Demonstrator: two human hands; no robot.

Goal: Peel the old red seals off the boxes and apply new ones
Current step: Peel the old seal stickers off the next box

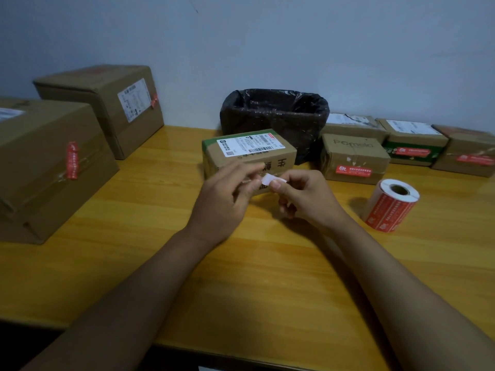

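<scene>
Up close, my right hand (302,196) pinches a small white sticker strip (272,179), my left hand (227,191) fingering its other end, before the small cardboard box (249,156) on the yellow wooden table (254,277). Nearby stand a red seal roll (389,206), a "Pomelo" box (353,159) and a black-lined bin (276,116) against the pale wall (267,44).

Two bare forearms reach in from the bottom edge, with no sleeve in view on either. The left hand (222,194) and the right hand (308,196) wear no gloves. No ring, watch or band shows on the fingers or wrists that face the camera. The fingernails that show on the right hand are short and plain.
</scene>
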